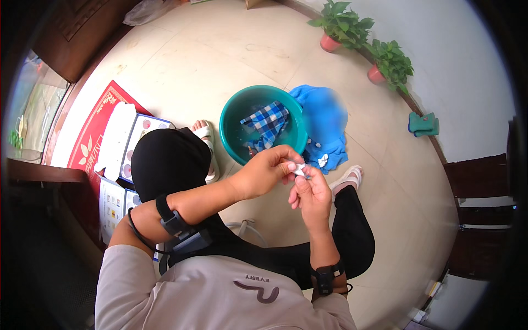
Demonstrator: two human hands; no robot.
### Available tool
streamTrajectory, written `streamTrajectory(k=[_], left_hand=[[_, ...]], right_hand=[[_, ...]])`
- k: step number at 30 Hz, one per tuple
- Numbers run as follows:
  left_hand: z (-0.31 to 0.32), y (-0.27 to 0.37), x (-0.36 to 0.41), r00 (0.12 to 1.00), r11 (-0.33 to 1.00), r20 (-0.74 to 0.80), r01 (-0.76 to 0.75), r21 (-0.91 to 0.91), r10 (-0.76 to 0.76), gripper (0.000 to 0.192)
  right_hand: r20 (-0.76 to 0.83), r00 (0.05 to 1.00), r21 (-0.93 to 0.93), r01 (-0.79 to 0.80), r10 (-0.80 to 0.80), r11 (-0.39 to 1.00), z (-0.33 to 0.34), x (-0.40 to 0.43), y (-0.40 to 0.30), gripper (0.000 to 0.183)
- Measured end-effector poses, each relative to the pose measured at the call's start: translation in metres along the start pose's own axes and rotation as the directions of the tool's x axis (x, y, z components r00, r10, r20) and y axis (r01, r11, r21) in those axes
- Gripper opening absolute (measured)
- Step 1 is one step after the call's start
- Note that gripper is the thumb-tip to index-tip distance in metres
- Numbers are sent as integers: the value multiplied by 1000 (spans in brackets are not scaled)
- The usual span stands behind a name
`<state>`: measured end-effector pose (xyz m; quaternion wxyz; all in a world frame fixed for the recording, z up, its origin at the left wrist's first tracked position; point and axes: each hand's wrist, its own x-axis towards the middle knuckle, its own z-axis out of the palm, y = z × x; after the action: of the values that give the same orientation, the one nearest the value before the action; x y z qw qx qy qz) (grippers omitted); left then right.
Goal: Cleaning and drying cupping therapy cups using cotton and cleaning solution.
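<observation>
Before my chest, both hands meet at a small white crumpled scrap (300, 169), which looks like tissue or paper. My left hand (264, 171) pinches it between thumb and fingertips. From the other side, the fingertips of my right hand (312, 192) grip it too. Just beyond them stands a teal plastic basin (225, 136), holding a blue, white and black checked cloth (268, 119). Something small and reddish brown (251, 152) shows at the basin's near side, partly behind my left hand. A blue towel (335, 150) lies against the basin's right side, with several white crumpled bits (323, 160) on it.
Opened boxes (128, 152) with round compartments lie by my left knee on a red mat (113, 97). Two potted plants (330, 42) line the wall at the far right, near a folded green cloth (424, 124). My sandalled feet flank the basin on the tiled floor (185, 70).
</observation>
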<state>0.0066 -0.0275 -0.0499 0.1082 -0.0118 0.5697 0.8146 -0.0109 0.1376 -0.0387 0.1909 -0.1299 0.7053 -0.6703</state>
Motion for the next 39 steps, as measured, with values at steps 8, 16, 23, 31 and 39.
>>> streamTrajectory(k=[8, 16, 23, 31, 39], left_hand=[[4, 24, -7, 858, 515, 93, -387, 765, 505, 17], [6, 13, 1, 994, 992, -69, -92, -86, 86, 16], [-5, 10, 0, 995, 991, -2, 104, -80, -104, 16], [2, 19, -6, 976, 936, -88, -161, 312, 198, 18], [8, 29, 0, 992, 987, -26, -120, 108, 124, 15]], right_hand=[[137, 982, 381, -176, 133, 908, -7, 2, -14, 20], [-79, 996, 118, 47, -38, 992, 4, 3, -1, 21], [-86, 977, -139, 180, -193, 974, 8, 2, 19, 23], [35, 995, 159, -100, 96, 982, 3, 5, -10, 23], [-81, 997, 338, 31, -4, 940, 8, 7, -8, 22]])
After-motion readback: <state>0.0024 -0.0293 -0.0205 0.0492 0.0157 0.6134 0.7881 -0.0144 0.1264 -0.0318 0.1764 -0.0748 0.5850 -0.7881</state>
